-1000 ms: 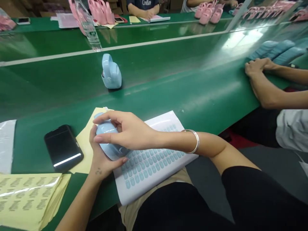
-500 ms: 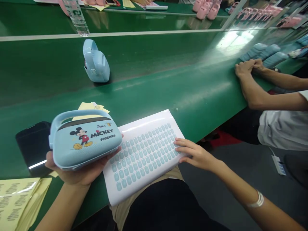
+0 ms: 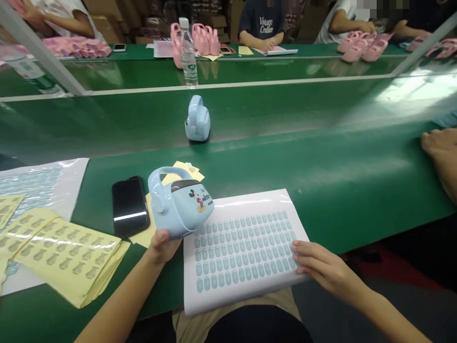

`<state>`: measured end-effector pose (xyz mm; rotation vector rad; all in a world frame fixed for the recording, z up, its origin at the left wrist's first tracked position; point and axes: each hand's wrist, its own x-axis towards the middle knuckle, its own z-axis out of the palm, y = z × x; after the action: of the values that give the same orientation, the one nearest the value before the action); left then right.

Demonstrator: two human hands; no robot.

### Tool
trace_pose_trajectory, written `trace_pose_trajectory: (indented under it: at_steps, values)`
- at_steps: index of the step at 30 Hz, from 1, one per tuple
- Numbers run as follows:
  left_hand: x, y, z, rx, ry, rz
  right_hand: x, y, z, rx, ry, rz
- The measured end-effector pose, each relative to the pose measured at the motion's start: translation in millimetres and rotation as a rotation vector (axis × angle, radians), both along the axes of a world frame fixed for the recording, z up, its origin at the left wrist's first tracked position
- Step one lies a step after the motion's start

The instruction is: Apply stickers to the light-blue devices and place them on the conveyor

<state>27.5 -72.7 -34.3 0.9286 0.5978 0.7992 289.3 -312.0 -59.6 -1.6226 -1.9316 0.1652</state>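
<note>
My left hand (image 3: 163, 247) grips a light blue portable speaker (image 3: 180, 214) from below, tilted above the left part of a white sheet. The speaker has a carry handle, a dark top panel and a cartoon mouse print on its front. Rows of small pale blue oval stickers (image 3: 246, 247) cover the white sheet (image 3: 250, 202), which lies partly over the table edge and my lap. My right hand (image 3: 321, 267) rests with outstretched fingers on the sheet's right edge, touching the last stickers. Its thumb is hidden.
A black phone (image 3: 130, 205) and yellow label sheets (image 3: 71, 247) lie to the left. Another light blue speaker (image 3: 198, 121) stands farther back, behind it a water bottle (image 3: 189, 57). Pink speakers (image 3: 205, 40) and other people are across the table; a person's hand (image 3: 439, 143) is at right.
My view has swung left and up. The speaker in my left hand has turned, now showing more of its side end. My right hand stays at the sheet's right edge.
</note>
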Motion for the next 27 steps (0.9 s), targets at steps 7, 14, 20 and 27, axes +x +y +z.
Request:
trace_pose_trajectory:
  at_steps: [7, 14, 20, 27]
  values:
    - [-4, -2, -3.3, 0.184, 0.119, 0.083, 8, 17, 14.0, -0.104, -0.102, 0.178]
    - [33, -4, 10.7, 0.261, 0.045, -0.077, -7, 2, -8.9, 0.087, -0.015, -0.02]
    - [49, -9, -8.8, 0.348, 0.155, -0.162, -8, 28, 21.1, 0.257, 0.014, -0.076]
    - [50, -18, -7.9, 0.382, 0.234, 0.001, -55, 114, 69.2, 0.716, -0.019, 0.059]
